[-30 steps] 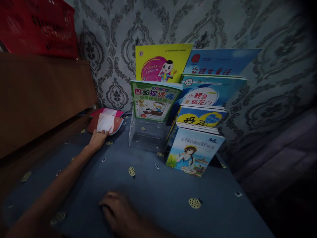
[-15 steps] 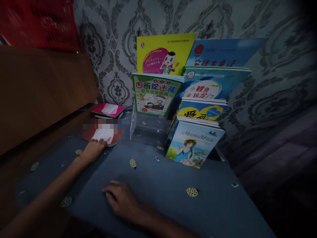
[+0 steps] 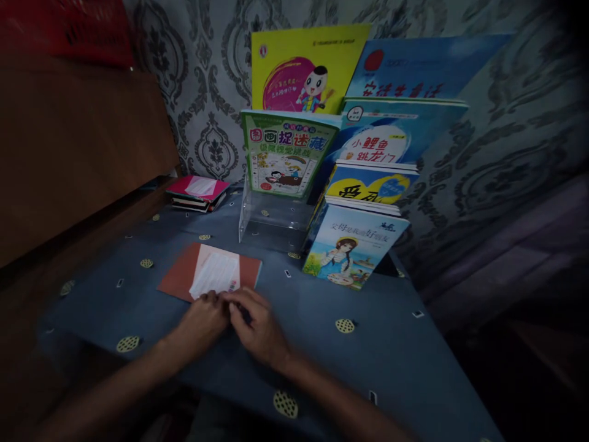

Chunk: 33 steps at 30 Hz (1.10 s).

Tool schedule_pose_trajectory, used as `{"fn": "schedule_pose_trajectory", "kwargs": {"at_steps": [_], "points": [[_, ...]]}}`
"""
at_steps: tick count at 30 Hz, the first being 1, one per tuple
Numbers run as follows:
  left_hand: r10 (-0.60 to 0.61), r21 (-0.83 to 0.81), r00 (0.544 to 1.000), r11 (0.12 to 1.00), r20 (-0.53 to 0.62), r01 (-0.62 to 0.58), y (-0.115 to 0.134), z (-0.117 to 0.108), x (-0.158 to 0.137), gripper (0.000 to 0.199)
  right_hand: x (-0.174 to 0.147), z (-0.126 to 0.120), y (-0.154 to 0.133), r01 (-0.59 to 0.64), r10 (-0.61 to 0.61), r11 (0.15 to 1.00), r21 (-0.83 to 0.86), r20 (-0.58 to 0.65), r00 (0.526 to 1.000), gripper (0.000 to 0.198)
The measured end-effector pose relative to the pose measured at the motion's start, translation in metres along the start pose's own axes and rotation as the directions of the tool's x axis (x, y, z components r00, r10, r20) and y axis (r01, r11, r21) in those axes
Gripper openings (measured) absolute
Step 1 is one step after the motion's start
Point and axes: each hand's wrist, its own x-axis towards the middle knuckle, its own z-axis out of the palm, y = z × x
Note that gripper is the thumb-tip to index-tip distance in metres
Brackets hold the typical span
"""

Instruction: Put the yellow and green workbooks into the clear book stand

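Observation:
A reddish-brown book [image 3: 177, 274] with a white printed label [image 3: 215, 275] on its cover lies on the cloth-covered table in front of me. At its near edge my left hand [image 3: 207, 319] is closed, its fingers curled against the label's lower end. My right hand [image 3: 260, 325] meets it there, thumb and fingers bent together at the book's near right corner. The fingertips of both hands nearly touch, and they hide part of that edge.
A pink-topped stack of books [image 3: 196, 191] sits at the back left. Clear stepped racks [image 3: 271, 230] hold upright picture books, among them a green one [image 3: 289, 153] and a light-blue one [image 3: 350, 245]. Left stands a wooden panel [image 3: 83, 147] below a red basket [image 3: 69, 31].
The reddish-brown book has come nearer and to the right, away from the pink-topped stack, with my left hand at it. My right hand has moved up from the table to the book's edge.

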Motion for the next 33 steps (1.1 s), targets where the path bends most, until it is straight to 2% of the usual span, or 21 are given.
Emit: {"fn": "schedule_pose_trajectory", "kwargs": {"at_steps": [3, 5, 7, 9, 11, 13, 16, 18, 25, 33], "points": [[0.111, -0.041, 0.987, 0.992, -0.116, -0.116, 0.039, 0.001, -0.002, 0.026, 0.003, -0.022, 0.006, -0.017, 0.020, 0.998, -0.063, 0.060, 0.998, 0.026], [0.164, -0.112, 0.966, 0.976, -0.200, -0.188, 0.053, -0.001, -0.002, 0.023, 0.001, -0.032, 0.018, -0.064, 0.081, 0.988, -0.144, 0.111, 0.991, 0.029], [0.186, -0.193, 0.944, 0.951, -0.273, -0.243, 0.055, -0.005, 0.001, 0.027, -0.004, -0.036, 0.034, -0.118, 0.159, 0.955, -0.271, 0.136, 0.978, 0.034], [0.167, -0.264, 0.939, 0.931, -0.301, -0.251, 0.043, -0.009, 0.006, 0.029, -0.011, -0.037, 0.049, -0.129, 0.209, 0.901, -0.415, 0.153, 0.966, 0.038], [0.112, -0.308, 0.952, 0.930, -0.285, -0.202, 0.024, -0.007, 0.014, 0.026, -0.017, -0.036, 0.059, -0.097, 0.216, 0.846, -0.525, 0.170, 0.961, 0.041], [-0.006, -0.315, 0.968, 0.946, -0.252, -0.076, 0.002, 0.000, 0.024, 0.028, -0.020, -0.034, 0.061, -0.063, 0.208, 0.806, -0.588, 0.183, 0.961, 0.042], [-0.222, -0.338, 0.954, 0.930, -0.202, 0.144, -0.026, 0.018, 0.033, 0.039, -0.021, -0.034, 0.056, -0.060, 0.232, 0.764, -0.642, 0.187, 0.955, 0.043], [-0.291, -0.359, 0.939, 0.909, -0.182, 0.212, -0.038, 0.028, 0.035, 0.044, -0.021, -0.037, 0.051, -0.073, 0.260, 0.739, -0.670, 0.184, 0.948, 0.045], [-0.341, -0.371, 0.922, 0.892, -0.181, 0.257, -0.042, 0.040, 0.033, 0.050, -0.033, -0.063, 0.043, -0.168, 0.390, 0.666, -0.727, 0.147, 0.909, 0.060], [-0.356, -0.373, 0.907, 0.891, -0.224, 0.258, -0.043, 0.048, 0.034, 0.052, -0.037, -0.077, 0.044, -0.155, 0.379, 0.665, -0.731, 0.151, 0.913, 0.062]]}}
